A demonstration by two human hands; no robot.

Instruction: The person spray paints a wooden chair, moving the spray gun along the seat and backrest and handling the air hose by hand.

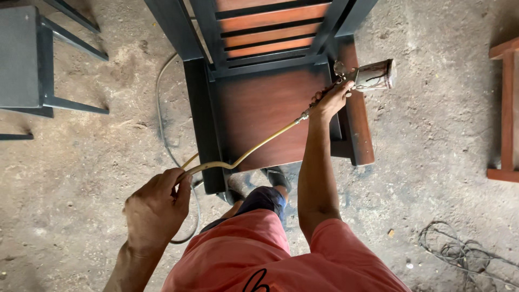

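spray gun held over a wooden chair, hose gathered in the other hand

the right hand (331, 100) is closed around the grip of a metal spray gun with a stained cylindrical cup (373, 75), held just above the right edge of the reddish-brown wooden chair with dark-painted frame (265, 108). the left hand (157, 208) is closed around the yellowish rubber hose (259, 146), which runs up across the seat to the gun. the chair stands on a dusty concrete floor (427, 162); a grey metal frame (32, 65) stands well apart at upper left.
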